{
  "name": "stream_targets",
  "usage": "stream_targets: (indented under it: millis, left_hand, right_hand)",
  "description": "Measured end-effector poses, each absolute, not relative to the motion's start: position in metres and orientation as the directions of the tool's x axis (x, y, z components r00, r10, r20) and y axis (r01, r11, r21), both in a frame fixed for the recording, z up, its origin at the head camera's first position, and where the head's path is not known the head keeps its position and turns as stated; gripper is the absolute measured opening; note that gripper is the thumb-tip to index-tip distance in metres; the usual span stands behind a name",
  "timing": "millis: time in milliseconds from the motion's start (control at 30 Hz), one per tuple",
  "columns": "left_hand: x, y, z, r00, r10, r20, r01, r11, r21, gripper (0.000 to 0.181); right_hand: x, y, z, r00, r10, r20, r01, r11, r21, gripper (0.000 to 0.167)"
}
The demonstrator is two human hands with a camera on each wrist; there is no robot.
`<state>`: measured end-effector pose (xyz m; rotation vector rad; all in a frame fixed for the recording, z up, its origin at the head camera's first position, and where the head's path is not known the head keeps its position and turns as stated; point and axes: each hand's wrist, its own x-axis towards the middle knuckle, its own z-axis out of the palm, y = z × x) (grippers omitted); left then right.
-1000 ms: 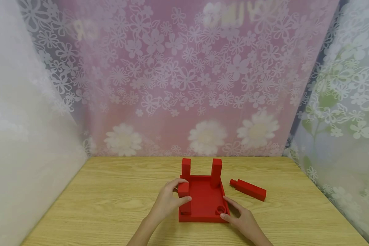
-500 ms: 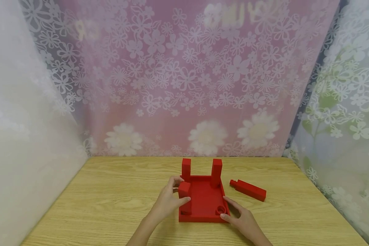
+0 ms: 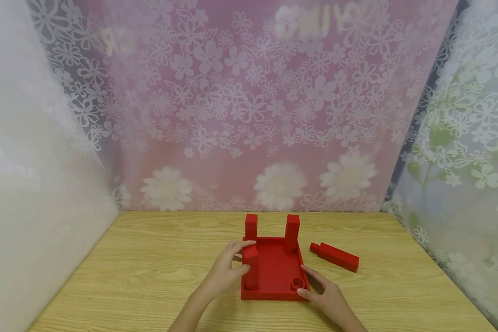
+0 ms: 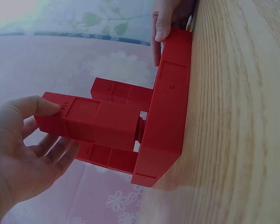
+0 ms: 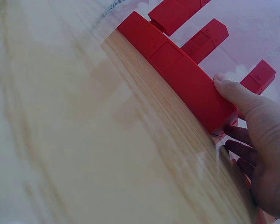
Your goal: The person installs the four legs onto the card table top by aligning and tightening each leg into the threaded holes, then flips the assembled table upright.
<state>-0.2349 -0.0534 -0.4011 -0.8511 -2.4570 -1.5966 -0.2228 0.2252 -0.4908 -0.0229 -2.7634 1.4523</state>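
A red tray-like tabletop (image 3: pixel 275 269) lies with its rimmed side up on the table. My left hand (image 3: pixel 223 272) grips the near-left red square leg (image 3: pixel 251 267) between thumb and fingers. In the left wrist view this leg (image 4: pixel 95 119) leans slightly, and a narrow threaded neck shows between it and the tabletop. My right hand (image 3: pixel 329 297) holds the tabletop's near-right corner, thumb on the near side and fingers along the right side. Beside that thumb is an uncovered round socket (image 3: pixel 297 283). Two more legs, far left (image 3: pixel 251 227) and far right (image 3: pixel 292 233), stand upright.
A loose red leg (image 3: pixel 337 257) with a threaded end lies on the wooden table (image 3: pixel 157 258), right of the tabletop. Flower-patterned curtain (image 3: pixel 249 115) hangs behind the table's back edge, with more sheeting at both sides.
The leg in my left hand has turned about its length, and the fingers have shifted on its top. My right hand and the tabletop stay put.
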Motion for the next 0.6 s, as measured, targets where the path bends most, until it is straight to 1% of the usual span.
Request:
stream_targets:
  millis: [100,200,300,367,467,600]
  left_hand:
    - [-0.242,-0.054,-0.411,-0.840,0.407,0.360,0.497,0.308,0.811,0.052]
    - [-0.241,-0.052,-0.412,-0.845,0.401,0.353,0.487,0.307,0.818,0.053]
    - [-0.238,-0.049,-0.412,-0.864,0.368,0.343,0.464,0.320,0.826,0.050]
    - [-0.236,-0.045,-0.412,-0.883,0.319,0.344,0.444,0.333,0.832,0.050]
    - [-0.233,-0.038,-0.414,-0.907,0.213,0.365,0.419,0.357,0.835,0.056]
    - [-0.230,-0.030,-0.418,-0.906,0.092,0.412,0.415,0.374,0.829,0.053]
  right_hand:
    - [-0.223,0.225,-0.491,-1.000,0.020,0.015,-0.001,0.566,-0.824,0.068]
    - [-0.222,0.225,-0.490,-1.000,0.018,0.022,-0.008,0.568,-0.823,0.067]
    - [-0.222,0.225,-0.490,-1.000,0.015,0.022,-0.009,0.568,-0.823,0.067]
    - [-0.222,0.225,-0.489,-1.000,0.015,0.019,-0.007,0.565,-0.825,0.067]
    - [-0.222,0.225,-0.489,-1.000,0.015,0.016,-0.005,0.564,-0.826,0.067]
    - [-0.222,0.225,-0.491,-1.000,0.016,0.016,-0.004,0.568,-0.823,0.067]
